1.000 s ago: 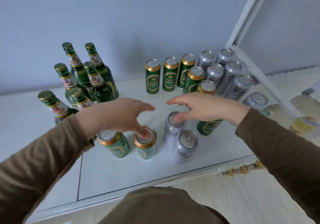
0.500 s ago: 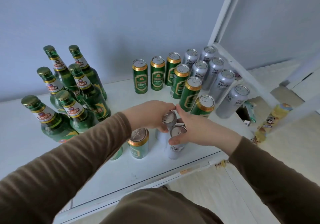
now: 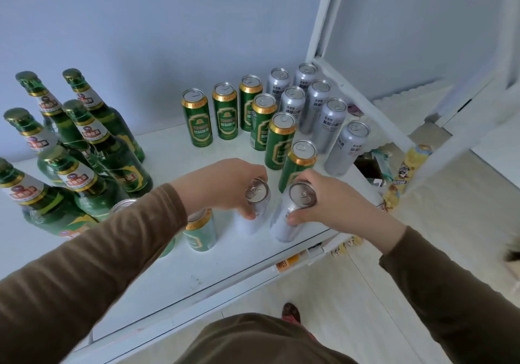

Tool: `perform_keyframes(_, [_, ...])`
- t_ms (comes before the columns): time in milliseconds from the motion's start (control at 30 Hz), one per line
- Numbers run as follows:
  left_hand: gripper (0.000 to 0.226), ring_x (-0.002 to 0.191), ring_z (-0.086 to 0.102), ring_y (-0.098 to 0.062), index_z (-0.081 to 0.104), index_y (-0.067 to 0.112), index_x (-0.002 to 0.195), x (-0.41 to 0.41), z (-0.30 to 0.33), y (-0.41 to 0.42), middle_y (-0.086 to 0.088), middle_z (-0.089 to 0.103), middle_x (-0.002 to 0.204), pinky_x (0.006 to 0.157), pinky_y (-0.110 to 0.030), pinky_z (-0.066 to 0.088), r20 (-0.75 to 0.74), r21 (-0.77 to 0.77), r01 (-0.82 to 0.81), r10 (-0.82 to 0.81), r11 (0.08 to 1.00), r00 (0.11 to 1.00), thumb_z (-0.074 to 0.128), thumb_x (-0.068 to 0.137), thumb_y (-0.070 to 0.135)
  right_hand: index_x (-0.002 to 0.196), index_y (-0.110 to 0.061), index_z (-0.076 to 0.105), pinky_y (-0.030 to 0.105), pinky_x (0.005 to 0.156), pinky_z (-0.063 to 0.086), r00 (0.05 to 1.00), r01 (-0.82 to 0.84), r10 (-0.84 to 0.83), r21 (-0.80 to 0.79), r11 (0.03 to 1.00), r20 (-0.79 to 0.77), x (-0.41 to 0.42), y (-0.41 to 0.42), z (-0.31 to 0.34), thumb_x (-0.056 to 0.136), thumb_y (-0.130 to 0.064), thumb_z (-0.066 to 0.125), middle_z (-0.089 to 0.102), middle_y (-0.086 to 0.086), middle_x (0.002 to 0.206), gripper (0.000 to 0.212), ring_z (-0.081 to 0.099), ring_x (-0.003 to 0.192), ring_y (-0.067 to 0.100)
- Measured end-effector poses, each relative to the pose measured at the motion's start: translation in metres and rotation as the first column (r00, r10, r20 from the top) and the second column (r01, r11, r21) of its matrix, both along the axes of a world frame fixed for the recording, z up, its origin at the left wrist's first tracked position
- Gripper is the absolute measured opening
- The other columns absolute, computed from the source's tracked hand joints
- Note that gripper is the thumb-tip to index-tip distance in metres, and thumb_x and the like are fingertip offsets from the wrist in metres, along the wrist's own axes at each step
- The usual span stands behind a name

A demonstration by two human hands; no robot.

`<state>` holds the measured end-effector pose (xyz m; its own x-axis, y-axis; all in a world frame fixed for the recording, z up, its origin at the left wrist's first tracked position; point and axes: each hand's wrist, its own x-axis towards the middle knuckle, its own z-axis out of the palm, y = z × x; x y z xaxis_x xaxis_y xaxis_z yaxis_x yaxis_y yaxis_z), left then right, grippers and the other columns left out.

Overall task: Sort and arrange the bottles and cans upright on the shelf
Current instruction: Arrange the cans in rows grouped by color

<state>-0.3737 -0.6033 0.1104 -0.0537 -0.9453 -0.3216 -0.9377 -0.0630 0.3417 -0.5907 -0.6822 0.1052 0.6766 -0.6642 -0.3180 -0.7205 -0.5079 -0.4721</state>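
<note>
My left hand (image 3: 225,185) grips a silver can (image 3: 256,194) near the shelf's front. My right hand (image 3: 333,204) grips a second silver can (image 3: 292,214) just right of it. Both cans stand close together on the white shelf (image 3: 225,262). A green can (image 3: 201,231) stands left of them, partly under my left forearm, and another can top (image 3: 122,204) shows behind my sleeve. Several green cans (image 3: 197,117) stand upright at the back middle, several silver cans (image 3: 327,124) at the back right. Several green bottles (image 3: 109,144) stand upright on the left.
The shelf's white frame post (image 3: 323,17) rises at the back right, with a slanted rail (image 3: 365,104) beside the silver cans. Below and right of the shelf lie yellow snack packets (image 3: 408,166) on the pale floor. The blue wall is right behind the rows.
Both hands went from hovering open over the front cans to closing on the two silver cans. The view has shifted right and nearer.
</note>
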Motion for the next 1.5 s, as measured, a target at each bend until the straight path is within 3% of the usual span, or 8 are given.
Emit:
perform_keyframes(267, [0.056,0.093,0.057,-0.010,0.055,0.038,0.113,-0.077,0.028,-0.046,0.017,0.062,0.104,0.079,-0.029,0.050,-0.126,-0.056,-0.006,-0.001,0.998,0.992,0.086,0.067,0.048,0.122,-0.032,0.049,0.035,0.084,0.052,0.996,0.052,-0.057,-0.064,0.997,-0.066,-0.081,-0.083,0.012,0.066,-0.058,0.084,0.062,-0.010,0.110,0.070,0.061,0.096,0.011])
perform_keyframes(400, [0.058,0.095,0.060,-0.008,0.056,0.040,0.112,-0.110,0.040,-0.083,0.017,0.064,0.105,0.084,-0.033,0.053,-0.174,-0.055,-0.082,0.071,0.995,0.982,0.088,0.064,0.049,0.118,-0.031,0.048,0.027,0.074,0.048,0.999,0.032,-0.034,-0.044,0.998,-0.034,-0.114,-0.123,0.010,0.069,-0.051,0.084,0.062,-0.010,0.106,0.064,0.059,0.092,0.008])
perform_keyframes(567, [0.057,0.097,0.060,-0.013,0.057,0.038,0.110,-0.126,0.050,-0.129,0.017,0.063,0.104,0.086,-0.037,0.053,-0.102,-0.069,-0.178,0.170,0.982,0.980,0.088,0.064,0.049,0.123,-0.026,0.047,0.025,0.063,0.040,0.999,-0.021,0.019,-0.072,0.997,-0.030,-0.128,-0.158,0.003,0.072,-0.048,0.082,0.061,-0.007,0.102,0.065,0.059,0.090,0.014])
perform_keyframes(700, [0.058,0.102,0.059,-0.019,0.059,0.033,0.115,-0.120,0.048,-0.164,0.011,0.063,0.109,0.088,-0.039,0.053,-0.025,-0.062,-0.230,0.229,0.971,0.973,0.087,0.066,0.046,0.121,-0.021,0.046,0.033,0.067,0.042,0.998,-0.045,0.040,-0.108,0.993,-0.044,-0.125,-0.173,-0.002,0.075,-0.047,0.079,0.054,-0.010,0.091,0.062,0.058,0.088,0.019])
perform_keyframes(800, [0.066,0.107,0.056,-0.021,0.057,0.032,0.122,-0.109,0.041,-0.187,0.009,0.060,0.117,0.091,-0.037,0.049,0.036,-0.033,-0.253,0.254,0.967,0.967,0.088,0.066,0.047,0.122,-0.018,0.046,0.036,0.073,0.048,0.998,-0.057,0.054,-0.089,0.994,-0.037,-0.120,-0.182,-0.008,0.076,-0.045,0.079,0.056,-0.005,0.095,0.063,0.060,0.090,0.021])
perform_keyframes(1033, [0.076,0.117,0.053,-0.024,0.053,0.026,0.134,-0.095,0.023,-0.218,0.003,0.057,0.135,0.092,-0.032,0.040,0.119,0.005,-0.278,0.275,0.961,0.954,0.087,0.069,0.045,0.121,-0.017,0.048,0.034,0.075,0.044,0.996,-0.083,0.082,-0.103,0.991,-0.020,-0.111,-0.194,-0.012,0.074,-0.044,0.080,0.061,0.000,0.106,0.063,0.060,0.097,0.023])
perform_keyframes(1233, [0.076,0.110,0.049,-0.022,0.051,0.025,0.136,-0.089,0.015,-0.225,0.000,0.055,0.137,0.091,-0.034,0.039,0.127,0.056,-0.305,0.297,0.951,0.947,0.087,0.071,0.039,0.109,-0.014,0.045,0.036,0.074,0.041,0.996,-0.086,0.084,-0.202,0.976,-0.020,-0.107,-0.195,-0.014,0.073,-0.057,0.079,0.060,0.001,0.100,0.066,0.060,0.093,0.026])
perform_keyframes(1500, [0.079,0.125,0.050,-0.029,0.048,0.025,0.140,-0.084,0.015,-0.229,-0.002,0.053,0.143,0.102,-0.040,0.040,0.123,0.080,-0.305,0.295,0.949,0.948,0.087,0.072,0.038,0.102,-0.016,0.044,0.036,0.069,0.040,1.000,-0.031,0.030,-0.196,0.980,-0.008,-0.106,-0.197,-0.022,0.065,-0.078,0.072,0.059,0.001,0.093,0.077,0.058,0.086,0.025])
